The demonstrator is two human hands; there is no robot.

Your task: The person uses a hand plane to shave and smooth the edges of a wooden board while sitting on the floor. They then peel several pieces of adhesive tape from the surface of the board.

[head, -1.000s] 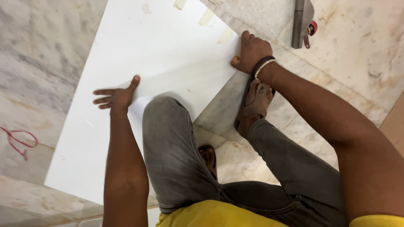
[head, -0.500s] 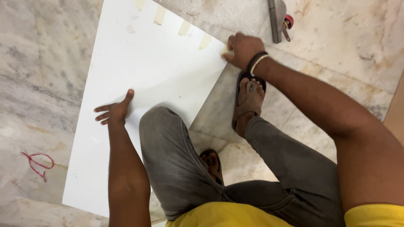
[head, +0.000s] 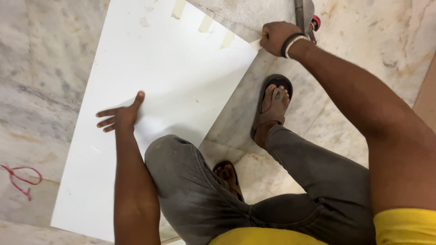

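Observation:
A large white board (head: pixel 181 77) lies flat on the marble floor. My left hand (head: pixel 119 115) rests palm down on it near its middle, fingers spread, holding nothing. My right hand (head: pixel 277 37) is a closed fist at the board's far right corner, pinching a beige tape strip (head: pixel 256 44) that sticks out from that corner. More tape strips (head: pixel 205 23) sit along the board's far edge. My bent left knee (head: pixel 177 163) in grey trousers hangs over the board's near right edge.
A metal tool with a red part (head: pixel 303 11) lies on the floor just beyond my right hand. My sandalled foot (head: pixel 272 106) stands on the marble right of the board, the other sandal (head: pixel 227 174) under my leg. A red scribble (head: pixel 20 177) marks the floor at left.
My right fist has slid from the board's right edge out past the corner toward the metal tool, with the tape strip now showing. My left hand stays flat on the board.

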